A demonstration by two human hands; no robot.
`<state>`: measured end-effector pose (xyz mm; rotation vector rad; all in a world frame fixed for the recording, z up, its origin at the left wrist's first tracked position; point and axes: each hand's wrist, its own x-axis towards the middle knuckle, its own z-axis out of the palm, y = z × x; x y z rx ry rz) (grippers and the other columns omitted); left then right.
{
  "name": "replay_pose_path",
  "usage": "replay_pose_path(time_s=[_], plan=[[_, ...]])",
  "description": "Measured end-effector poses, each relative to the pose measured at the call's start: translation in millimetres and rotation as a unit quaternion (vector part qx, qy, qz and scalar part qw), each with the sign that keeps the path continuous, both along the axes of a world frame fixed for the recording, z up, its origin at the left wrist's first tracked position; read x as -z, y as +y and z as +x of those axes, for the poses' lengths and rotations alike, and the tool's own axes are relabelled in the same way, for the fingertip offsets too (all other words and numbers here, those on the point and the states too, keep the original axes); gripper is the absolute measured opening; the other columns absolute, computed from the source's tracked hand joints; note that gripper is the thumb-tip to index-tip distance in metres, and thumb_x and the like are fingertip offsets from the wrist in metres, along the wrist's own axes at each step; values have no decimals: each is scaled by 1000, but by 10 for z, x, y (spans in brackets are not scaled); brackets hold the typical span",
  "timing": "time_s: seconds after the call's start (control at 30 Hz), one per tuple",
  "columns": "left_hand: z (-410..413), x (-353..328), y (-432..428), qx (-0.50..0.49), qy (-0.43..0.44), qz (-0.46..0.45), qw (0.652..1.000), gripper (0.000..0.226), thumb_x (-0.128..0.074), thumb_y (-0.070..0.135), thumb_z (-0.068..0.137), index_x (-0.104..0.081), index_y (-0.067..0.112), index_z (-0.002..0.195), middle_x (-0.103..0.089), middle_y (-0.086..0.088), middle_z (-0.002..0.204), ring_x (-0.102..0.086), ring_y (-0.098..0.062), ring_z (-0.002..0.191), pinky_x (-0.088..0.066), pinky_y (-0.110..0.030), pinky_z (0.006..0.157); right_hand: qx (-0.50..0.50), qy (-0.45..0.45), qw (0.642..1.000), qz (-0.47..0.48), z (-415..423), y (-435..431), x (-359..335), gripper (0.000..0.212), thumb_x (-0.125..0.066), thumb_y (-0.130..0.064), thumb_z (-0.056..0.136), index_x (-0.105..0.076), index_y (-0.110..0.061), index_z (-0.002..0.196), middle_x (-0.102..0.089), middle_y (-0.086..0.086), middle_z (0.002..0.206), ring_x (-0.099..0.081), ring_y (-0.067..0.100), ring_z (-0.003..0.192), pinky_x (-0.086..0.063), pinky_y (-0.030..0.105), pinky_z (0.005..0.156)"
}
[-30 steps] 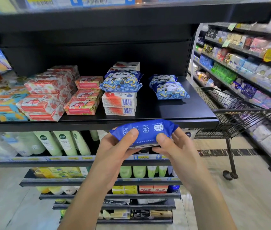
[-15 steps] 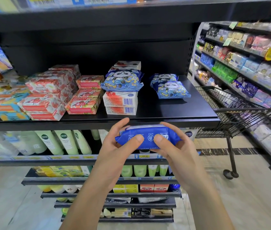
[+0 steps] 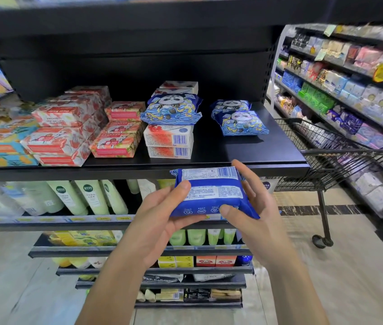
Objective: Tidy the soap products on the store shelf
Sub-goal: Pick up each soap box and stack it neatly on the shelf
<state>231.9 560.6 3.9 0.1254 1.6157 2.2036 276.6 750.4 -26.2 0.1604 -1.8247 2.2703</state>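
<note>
Centrally, left hand (image 3: 160,221), right hand (image 3: 256,216) grip blue soap pack (image 3: 211,195) before black shelf (image 3: 244,151) edge; wire cart (image 3: 340,158) right, pale floor (image 3: 361,266).

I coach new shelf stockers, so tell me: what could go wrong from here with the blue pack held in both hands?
1. The blue pack sits barcode side up between the left hand and right hand. Placed like this, it may end face down, unlike the panda packs.
2. It is held in front of the shelf edge, so a slip could drop it to the floor.
3. The lone panda pack overhanging the white boxes could be knocked off when reaching in.
</note>
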Motion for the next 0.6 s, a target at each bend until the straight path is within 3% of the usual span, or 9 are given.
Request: replay_pose_path(time_s=[0.23, 0.37, 0.47, 0.6], plan=[[0, 35, -44, -6, 52, -32, 998, 40, -61, 24, 94, -64, 9, 131, -74, -8, 122, -70, -26, 116, -60, -42, 95, -8, -38, 996, -76, -33, 3, -24, 89, -87, -40, 73, -42, -41, 150, -61, 4, 142, -59, 25, 131, -56, 39, 95], [0, 58, -49, -5, 57, -51, 997, 43, -65, 25, 91, -63, 13, 132, -74, -6, 124, -68, -25, 119, -56, -46, 101, 69, -92, 992, -43, -33, -56, -107, 58, -81, -45, 82, -57, -31, 133, -75, -3, 111, -72, 20, 108, -59, 46, 90], [20, 77, -40, 4, 63, -63, 996, 43, -73, 26, 91, -64, 16, 132, -74, -5, 123, -69, -23, 117, -52, -46, 103, 62, -104, 993, 12, -20, -115, -135, 61, -72, -50, 74, -61, -25, 128, -77, -3, 109, -74, 21, 103, -61, 45, 83], [36, 83, -19, -1, 75, -66, 995, 44, -72, 25, 85, -65, 21, 128, -76, -2, 118, -71, -19, 111, -52, -41, 101, 59, -106, 992, 32, 18, -126, -147, 46, -71, -46, 78, -66, -24, 118, -78, -5, 107, -74, 18, 102, -61, 38, 83]])
